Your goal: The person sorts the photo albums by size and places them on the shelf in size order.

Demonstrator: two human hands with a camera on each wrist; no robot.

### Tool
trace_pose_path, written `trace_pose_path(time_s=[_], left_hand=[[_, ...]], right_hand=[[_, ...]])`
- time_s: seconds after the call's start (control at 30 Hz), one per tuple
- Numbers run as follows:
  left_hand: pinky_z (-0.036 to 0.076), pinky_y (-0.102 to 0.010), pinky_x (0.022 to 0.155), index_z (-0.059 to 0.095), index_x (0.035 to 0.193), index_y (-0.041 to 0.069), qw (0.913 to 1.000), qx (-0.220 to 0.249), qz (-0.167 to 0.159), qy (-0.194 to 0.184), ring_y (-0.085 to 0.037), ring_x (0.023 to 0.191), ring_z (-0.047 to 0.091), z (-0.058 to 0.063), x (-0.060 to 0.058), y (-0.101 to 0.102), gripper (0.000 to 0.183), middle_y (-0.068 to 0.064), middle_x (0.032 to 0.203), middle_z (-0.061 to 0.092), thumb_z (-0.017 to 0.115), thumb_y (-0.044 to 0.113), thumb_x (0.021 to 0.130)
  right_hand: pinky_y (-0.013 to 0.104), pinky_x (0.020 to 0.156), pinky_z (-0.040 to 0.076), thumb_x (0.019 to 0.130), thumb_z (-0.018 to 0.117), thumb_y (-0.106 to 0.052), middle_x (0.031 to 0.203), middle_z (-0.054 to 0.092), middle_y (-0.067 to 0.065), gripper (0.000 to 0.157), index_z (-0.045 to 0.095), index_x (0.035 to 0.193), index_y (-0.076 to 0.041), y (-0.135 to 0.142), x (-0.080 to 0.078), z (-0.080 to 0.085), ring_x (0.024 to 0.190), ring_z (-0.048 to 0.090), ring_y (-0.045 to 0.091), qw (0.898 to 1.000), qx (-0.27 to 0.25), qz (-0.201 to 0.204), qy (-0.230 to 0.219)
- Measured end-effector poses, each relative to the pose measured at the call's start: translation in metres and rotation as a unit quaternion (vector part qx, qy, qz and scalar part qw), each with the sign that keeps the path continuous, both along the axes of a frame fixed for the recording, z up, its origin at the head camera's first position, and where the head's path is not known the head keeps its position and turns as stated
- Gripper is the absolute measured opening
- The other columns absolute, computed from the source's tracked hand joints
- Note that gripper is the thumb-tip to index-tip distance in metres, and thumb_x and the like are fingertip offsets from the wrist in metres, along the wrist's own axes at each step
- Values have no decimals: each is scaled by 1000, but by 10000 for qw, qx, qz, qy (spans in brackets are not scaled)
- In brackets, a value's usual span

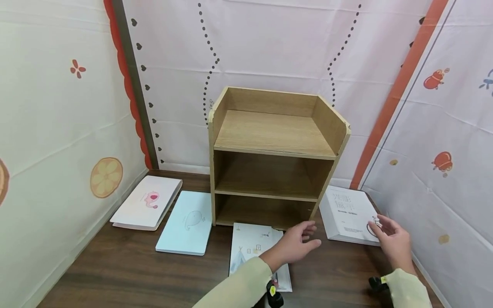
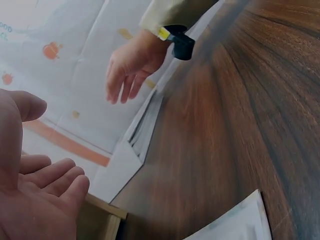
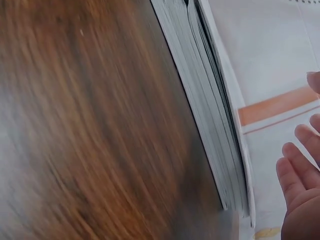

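Observation:
My left hand (image 1: 294, 243) hovers over the right side of a white illustrated booklet (image 1: 250, 244), its fingers loosely bent with nothing in them. In the left wrist view the same hand (image 2: 42, 195) has its thumb spread from the fingers. On the right, my right hand (image 1: 396, 244) holds nothing, and its thumb overlaps the near right corner of a thick white book (image 1: 346, 214). The right wrist view shows those relaxed fingers (image 3: 292, 185) beside the book's page edges (image 3: 210, 115). A wooden three-level shelf (image 1: 265, 196) stands just beyond the left hand.
Left of the shelf lie a light blue notebook (image 1: 186, 224) and a white notebook (image 1: 148, 201) with a pink elephant. Printed cloth walls (image 1: 269, 42) enclose the back and sides of the dark wooden table (image 1: 127, 265). The booklet lies in front of the shelf.

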State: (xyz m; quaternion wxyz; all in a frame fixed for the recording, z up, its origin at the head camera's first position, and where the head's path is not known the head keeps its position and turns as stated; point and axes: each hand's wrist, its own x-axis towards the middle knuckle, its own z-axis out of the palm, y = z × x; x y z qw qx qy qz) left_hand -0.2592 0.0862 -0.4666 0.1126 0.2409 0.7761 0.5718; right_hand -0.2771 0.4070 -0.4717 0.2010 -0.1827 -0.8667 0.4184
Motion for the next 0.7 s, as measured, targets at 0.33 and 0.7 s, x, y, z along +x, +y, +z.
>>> trace_pose_path(time_s=[0.33, 0.7], left_hand=[[51, -23, 106, 49, 151, 11, 9986, -389, -142, -338, -12, 130, 60, 0, -9, 29, 60, 1, 143, 61, 69, 33, 98], [54, -25, 98, 52, 148, 8, 9931, -5, 222, -1152, -10, 121, 63, -6, -10, 57, 59, -2, 132, 68, 72, 27, 95]], right_hand=[[2, 65, 36, 92, 74, -48, 149, 53, 25, 75, 54, 146, -1, 17, -11, 2, 131, 53, 42, 9989, 129, 305, -328], [64, 108, 43, 94, 69, -53, 153, 40, 37, 87, 42, 150, 8, 30, -23, 4, 140, 42, 51, 9918, 264, 543, -1126]])
